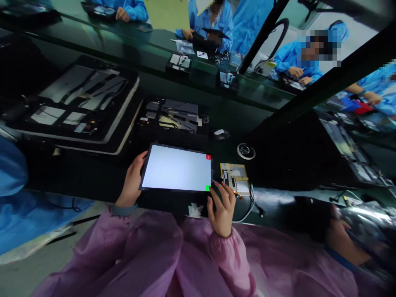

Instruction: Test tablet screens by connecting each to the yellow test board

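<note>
A tablet (pixel 177 168) with a lit white screen is held over the bench, a red square in its upper right corner and a green one in its lower right. My left hand (pixel 132 178) grips the left edge, its fingers partly hidden behind the tablet. My right hand (pixel 222 206) is at the lower right corner with fingers apart, a fingertip at or just beside the green square. Whether it touches the glass I cannot tell. Right of the tablet lies a flat battery-like part (pixel 235 177) with yellow edges and a cable.
Black trays (pixel 120 136) of device parts are stacked at the left, and another tray (pixel 173 115) stands behind the tablet. A round white-rimmed object (pixel 246 151) sits to the right. People in blue work across the bench; a neighbour's hand (pixel 346 239) shows at the right.
</note>
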`<action>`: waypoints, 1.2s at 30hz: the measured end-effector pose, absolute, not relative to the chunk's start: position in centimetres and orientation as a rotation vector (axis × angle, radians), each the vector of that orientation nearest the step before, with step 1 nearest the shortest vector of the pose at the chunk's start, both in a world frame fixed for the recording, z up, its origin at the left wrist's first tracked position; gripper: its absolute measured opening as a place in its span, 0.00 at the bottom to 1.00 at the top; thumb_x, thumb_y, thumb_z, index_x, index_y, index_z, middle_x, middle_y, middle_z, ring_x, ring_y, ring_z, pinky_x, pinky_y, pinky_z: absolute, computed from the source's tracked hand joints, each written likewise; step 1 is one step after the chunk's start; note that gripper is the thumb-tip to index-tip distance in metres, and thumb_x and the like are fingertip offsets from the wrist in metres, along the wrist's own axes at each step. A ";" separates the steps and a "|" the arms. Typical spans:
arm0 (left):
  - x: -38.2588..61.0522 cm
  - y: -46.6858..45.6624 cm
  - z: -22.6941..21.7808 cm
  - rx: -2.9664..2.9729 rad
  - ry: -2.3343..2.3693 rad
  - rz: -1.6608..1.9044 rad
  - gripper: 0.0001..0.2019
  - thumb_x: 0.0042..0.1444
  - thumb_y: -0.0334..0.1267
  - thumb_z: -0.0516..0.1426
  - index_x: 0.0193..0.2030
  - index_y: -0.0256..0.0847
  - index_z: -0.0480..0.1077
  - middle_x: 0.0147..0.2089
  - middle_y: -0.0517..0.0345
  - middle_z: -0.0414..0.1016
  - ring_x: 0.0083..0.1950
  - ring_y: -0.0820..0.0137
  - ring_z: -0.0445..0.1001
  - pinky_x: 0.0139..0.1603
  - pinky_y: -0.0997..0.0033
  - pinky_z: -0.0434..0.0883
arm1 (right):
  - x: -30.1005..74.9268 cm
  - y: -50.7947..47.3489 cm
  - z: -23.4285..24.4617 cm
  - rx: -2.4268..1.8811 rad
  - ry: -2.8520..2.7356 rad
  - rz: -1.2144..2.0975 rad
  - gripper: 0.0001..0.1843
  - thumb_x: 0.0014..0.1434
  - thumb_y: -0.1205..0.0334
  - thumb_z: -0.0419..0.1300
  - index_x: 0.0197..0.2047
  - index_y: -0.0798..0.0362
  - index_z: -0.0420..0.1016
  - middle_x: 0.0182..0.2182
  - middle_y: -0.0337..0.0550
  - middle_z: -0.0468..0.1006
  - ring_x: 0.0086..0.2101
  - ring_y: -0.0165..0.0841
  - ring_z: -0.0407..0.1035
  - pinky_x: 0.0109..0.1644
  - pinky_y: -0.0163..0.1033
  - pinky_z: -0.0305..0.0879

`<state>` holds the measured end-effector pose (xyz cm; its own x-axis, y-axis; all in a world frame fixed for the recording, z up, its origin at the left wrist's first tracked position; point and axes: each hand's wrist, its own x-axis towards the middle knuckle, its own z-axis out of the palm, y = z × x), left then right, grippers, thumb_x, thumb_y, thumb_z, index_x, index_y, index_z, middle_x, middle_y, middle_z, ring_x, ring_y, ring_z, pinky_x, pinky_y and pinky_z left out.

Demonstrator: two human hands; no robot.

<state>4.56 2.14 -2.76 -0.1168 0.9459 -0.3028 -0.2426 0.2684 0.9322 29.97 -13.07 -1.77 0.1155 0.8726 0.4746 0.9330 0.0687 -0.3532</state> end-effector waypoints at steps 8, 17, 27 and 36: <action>4.5 1.7 -2.8 0.859 1.366 1.213 0.27 0.54 0.56 0.59 0.56 0.44 0.71 0.59 0.52 0.72 0.59 0.57 0.70 0.58 0.64 0.68 | 29.7 -13.1 -1.3 -1.697 -1.648 -0.082 0.21 0.61 0.69 0.54 0.57 0.48 0.69 0.54 0.48 0.70 0.57 0.45 0.60 0.58 0.57 0.61; 3.8 1.8 -0.1 0.680 1.106 1.064 0.31 0.52 0.43 0.63 0.63 0.43 0.64 0.55 0.52 0.75 0.57 0.59 0.73 0.56 0.62 0.71 | 29.4 -13.1 -2.6 -1.657 -1.547 -0.098 0.17 0.61 0.70 0.54 0.53 0.50 0.71 0.49 0.48 0.72 0.53 0.43 0.63 0.56 0.56 0.62; 4.2 2.0 -2.4 0.604 1.058 1.138 0.30 0.53 0.44 0.63 0.63 0.42 0.64 0.53 0.52 0.77 0.52 0.61 0.75 0.50 0.67 0.72 | 24.4 -11.9 -2.1 -1.528 -1.837 0.072 0.19 0.61 0.66 0.54 0.56 0.49 0.70 0.55 0.50 0.68 0.57 0.47 0.58 0.57 0.57 0.62; 4.0 1.7 -3.1 0.686 1.080 1.190 0.28 0.54 0.46 0.62 0.61 0.44 0.67 0.57 0.53 0.74 0.54 0.61 0.74 0.53 0.67 0.70 | 23.2 -11.0 -2.1 -1.546 -1.874 0.095 0.19 0.60 0.66 0.55 0.55 0.50 0.71 0.56 0.50 0.69 0.59 0.48 0.57 0.58 0.58 0.59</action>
<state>4.01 1.66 -3.08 0.0056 0.9558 -0.2939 -0.3849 0.2734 0.8815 23.19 -11.03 -2.07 -0.0469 0.8872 0.4590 0.8362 0.2862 -0.4678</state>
